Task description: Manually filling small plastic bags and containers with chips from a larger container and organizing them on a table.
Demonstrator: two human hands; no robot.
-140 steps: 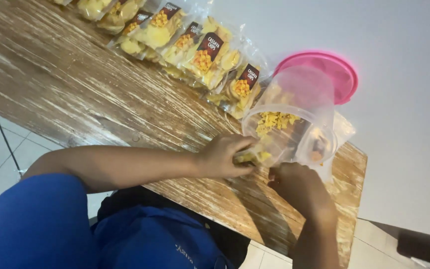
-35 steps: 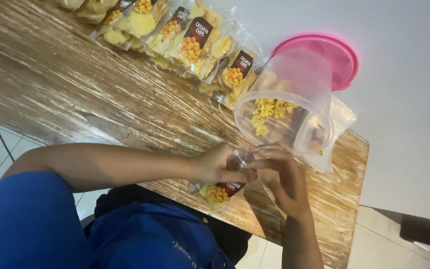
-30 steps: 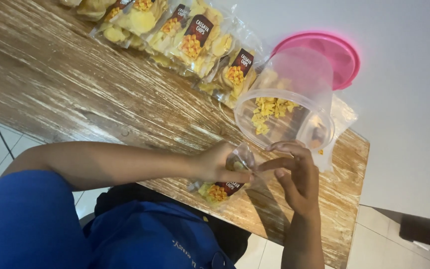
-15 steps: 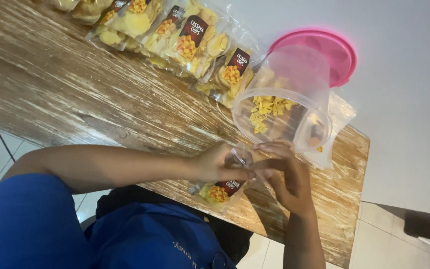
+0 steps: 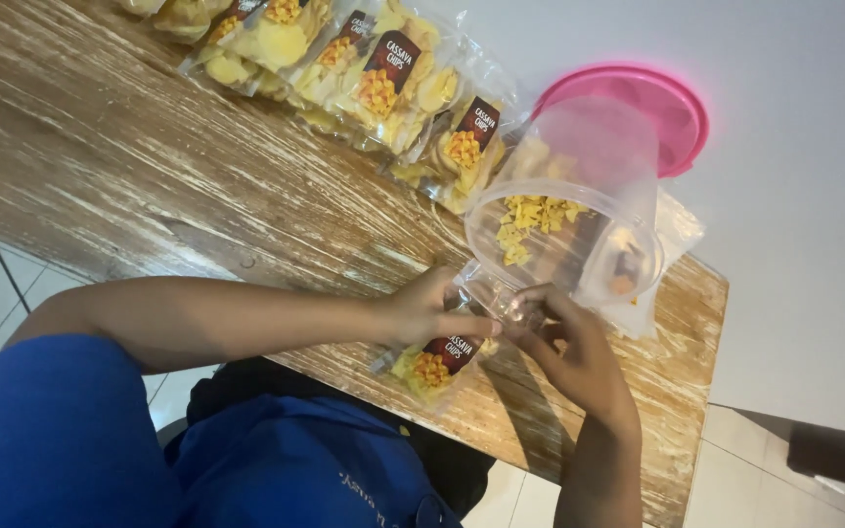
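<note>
Fingers (image 5: 462,326) of left hand (image 5: 422,311) pinched on open top of small clear chip bag (image 5: 437,354); right hand (image 5: 564,337) fingers closed on same bag mouth from opposite side. Bag body with dark label resting on wooden table (image 5: 149,176) near front edge. Clear plastic tub (image 5: 564,235) with yellow chips just behind hands. Pink lid (image 5: 657,108) behind tub. Row of filled chip bags (image 5: 364,78) along far edge.

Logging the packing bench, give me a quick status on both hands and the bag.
Left hand and right hand both pinch the clear chip bag with dark label at its mouth. Clear plastic tub of yellow chips close behind. Nothing blocking.
</note>
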